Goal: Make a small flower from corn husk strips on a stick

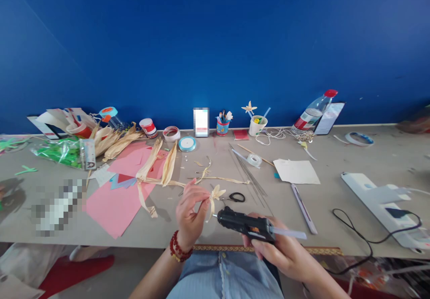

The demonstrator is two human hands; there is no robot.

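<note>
Between the thumb and fingers of my left hand (192,207) is a small pale corn-husk flower (217,194), with a strip of husk hanging down from it. My right hand (278,249) is wrapped round the handle of a black hot glue gun (247,223). The gun's nozzle points left, close to the hanging strip; I cannot tell whether it touches. A clear glue stick (290,233) sticks out of the gun's back end. Just beyond the gun lie black-handled scissors (237,197), partly hidden. Long husk strips (221,179) stretch across the table behind my left hand.
Pink paper sheets (117,209) and dried corn husks (169,164) lie to the left. Thin wires (250,173), a white paper (297,171) and a utility knife (304,209) are on the right. A power strip (379,205) with a black cord sits far right. Cups and a bottle (312,113) line the wall.
</note>
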